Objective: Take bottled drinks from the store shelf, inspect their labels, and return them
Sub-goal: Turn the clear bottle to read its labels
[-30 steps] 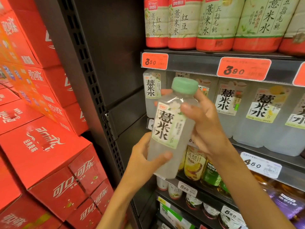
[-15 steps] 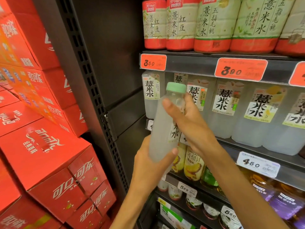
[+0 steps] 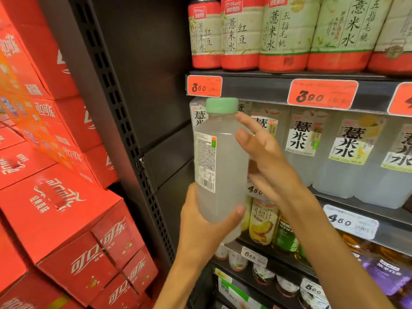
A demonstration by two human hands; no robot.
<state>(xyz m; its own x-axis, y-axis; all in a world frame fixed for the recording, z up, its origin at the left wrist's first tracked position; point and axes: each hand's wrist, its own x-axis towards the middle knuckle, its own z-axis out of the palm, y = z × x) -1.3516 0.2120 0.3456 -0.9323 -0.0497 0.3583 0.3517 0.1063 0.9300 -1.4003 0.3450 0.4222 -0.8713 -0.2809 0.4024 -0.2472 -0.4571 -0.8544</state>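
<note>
We hold a cloudy white bottle (image 3: 223, 166) with a pale green cap (image 3: 222, 105) upright in front of a store shelf, its barcode and small-print label (image 3: 205, 161) turned toward us on its left side. Our left hand (image 3: 200, 226) grips the bottle's base, thumb curled across the front. Our right hand (image 3: 265, 161) sits at the bottle's right side with its fingers loosely extended; we cannot tell whether the palm touches it. Just behind the bottle, a row of matching cloudy bottles (image 3: 303, 148) stands on the middle shelf (image 3: 356, 201). Above them, orange price tags (image 3: 322, 93) line the shelf edge beneath larger bottles with red bands (image 3: 283, 34). Below, we see a yellow juice bottle (image 3: 262, 221) and a white price tag (image 3: 350, 221). To the left, past a dark perforated upright (image 3: 124, 134), red cola cartons (image 3: 62, 210) are stacked.
</note>
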